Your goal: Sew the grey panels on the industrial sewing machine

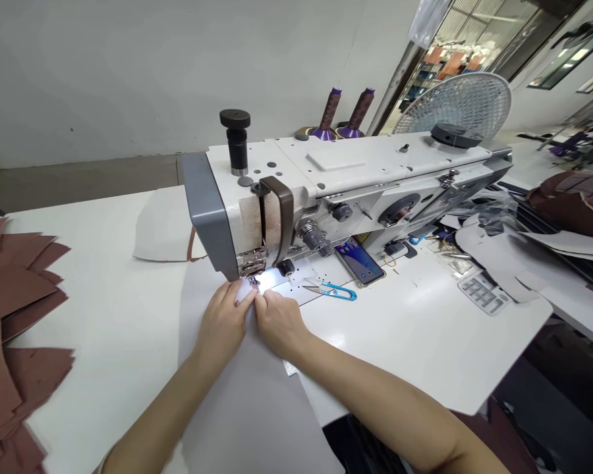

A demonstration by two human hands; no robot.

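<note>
No text, label, brand or number can be read; small icons on the lit smartphone (360, 261), right of the sewing machine's needle area (255, 282), are too small to tell; blocky marks on a pale flat piece (483, 293), farther right, stay illegible.

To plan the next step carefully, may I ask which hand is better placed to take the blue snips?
Right, I think. The right hand is nearer to the snips, which lie on its side. The left hand would probably have to reach across it.
</note>
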